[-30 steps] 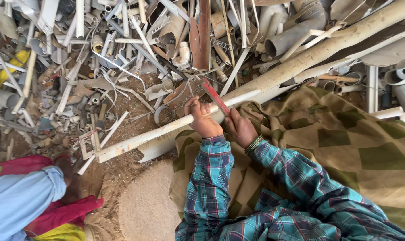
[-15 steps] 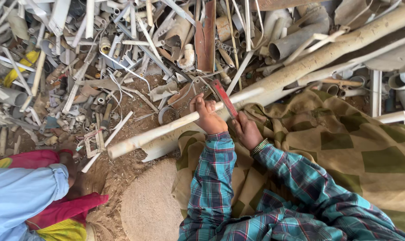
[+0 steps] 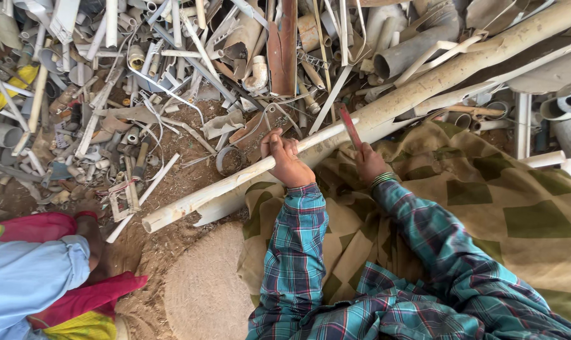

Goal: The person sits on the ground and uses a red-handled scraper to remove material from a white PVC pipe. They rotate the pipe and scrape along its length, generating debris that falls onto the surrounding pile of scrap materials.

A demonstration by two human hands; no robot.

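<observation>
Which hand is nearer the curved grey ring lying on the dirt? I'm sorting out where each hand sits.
Left. The left hand, gripping the long pale pipe, sits just right of the grey ring. The right hand, holding the red tool, is farther right.

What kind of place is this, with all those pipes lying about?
Most likely a scrap-sorting yard for plastic pipe. A heap of broken pipes and offcuts covers bare dirt ground, and the left hand holds a long whitish pipe while the right hand grips a red-handled tool.

head view, steeply downward, close overhead
</observation>
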